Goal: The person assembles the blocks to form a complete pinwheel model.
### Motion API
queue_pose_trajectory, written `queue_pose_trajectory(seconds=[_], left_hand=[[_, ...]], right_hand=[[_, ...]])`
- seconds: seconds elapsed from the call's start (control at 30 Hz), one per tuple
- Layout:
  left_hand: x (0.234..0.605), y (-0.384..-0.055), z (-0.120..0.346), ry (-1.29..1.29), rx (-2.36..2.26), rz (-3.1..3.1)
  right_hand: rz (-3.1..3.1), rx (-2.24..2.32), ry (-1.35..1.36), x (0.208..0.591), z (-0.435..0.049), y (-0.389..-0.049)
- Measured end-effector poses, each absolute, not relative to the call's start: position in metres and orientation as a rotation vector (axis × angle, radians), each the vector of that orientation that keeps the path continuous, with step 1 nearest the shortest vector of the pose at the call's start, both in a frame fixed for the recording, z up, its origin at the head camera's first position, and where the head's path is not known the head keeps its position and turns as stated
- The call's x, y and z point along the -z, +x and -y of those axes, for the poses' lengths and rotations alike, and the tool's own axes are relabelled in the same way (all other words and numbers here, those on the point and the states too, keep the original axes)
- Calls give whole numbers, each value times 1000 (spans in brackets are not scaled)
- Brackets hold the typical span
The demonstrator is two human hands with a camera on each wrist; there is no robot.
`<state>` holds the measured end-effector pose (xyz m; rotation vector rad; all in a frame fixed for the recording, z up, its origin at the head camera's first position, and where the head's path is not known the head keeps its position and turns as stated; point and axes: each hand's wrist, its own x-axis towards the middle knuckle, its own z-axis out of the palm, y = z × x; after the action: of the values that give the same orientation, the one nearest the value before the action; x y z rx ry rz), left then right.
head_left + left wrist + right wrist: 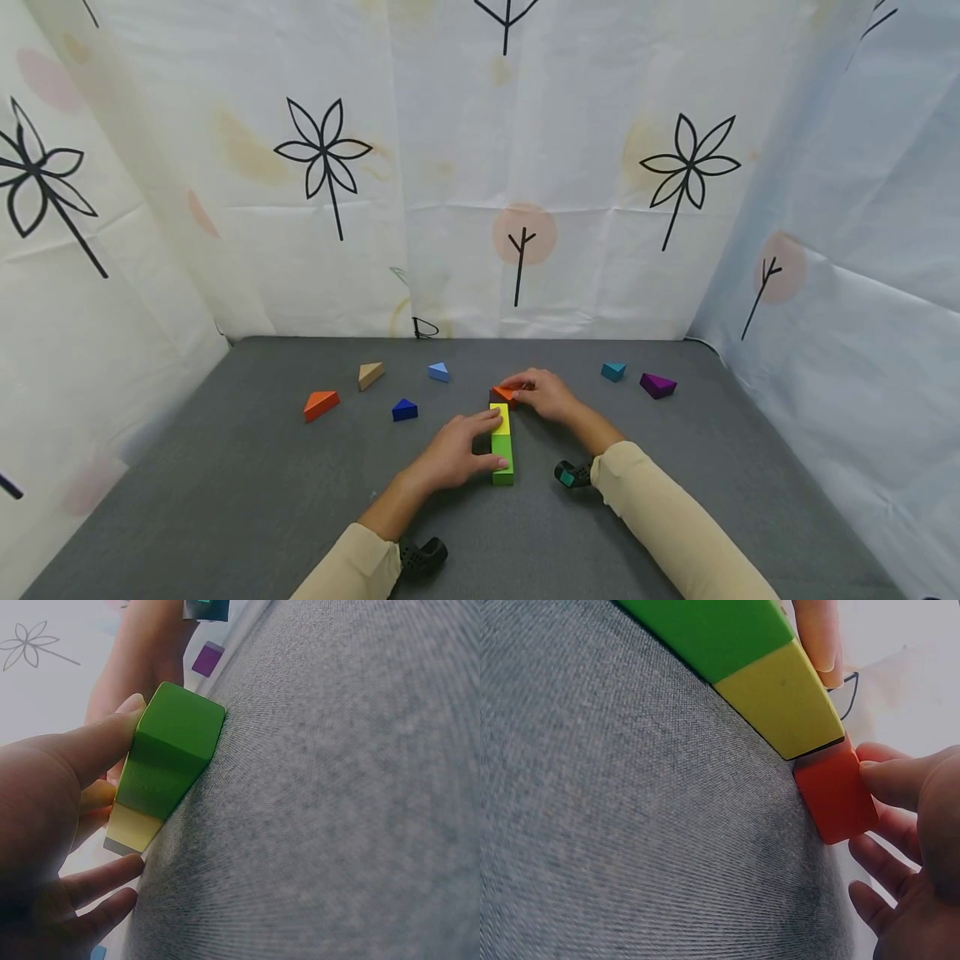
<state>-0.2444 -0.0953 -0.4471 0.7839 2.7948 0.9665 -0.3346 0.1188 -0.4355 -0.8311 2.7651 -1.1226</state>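
Note:
A green block (pixel 502 458) and a yellow block (pixel 499 419) lie end to end in a line on the grey table. My left hand (pixel 452 451) rests on them, its thumb on the green block's top and a fingertip on the yellow one. At the line's far end is an orange block (pixel 836 791), which my right hand (pixel 549 394) pinches between thumb and fingers. In the right wrist view this block stands at a slight angle against the yellow block's end. My right fingers partly hide its top in the head view.
Left on the table (pixel 285 500) lie an orange triangular block (pixel 321 405), a tan one (pixel 371 375), a light blue one (pixel 438 372) and a dark blue one (pixel 405 410). A teal block (pixel 613 372) and a purple block (pixel 657 385) lie right. White patterned cloth (pixel 450 167) hangs behind.

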Motion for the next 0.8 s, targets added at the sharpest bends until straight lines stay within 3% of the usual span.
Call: queue_pose_trajectory(seconds=[0.8], left_hand=[[446,-243,95,786,-985,-2772]], right_hand=[[-2722,1155,-865,438,-119,-332]])
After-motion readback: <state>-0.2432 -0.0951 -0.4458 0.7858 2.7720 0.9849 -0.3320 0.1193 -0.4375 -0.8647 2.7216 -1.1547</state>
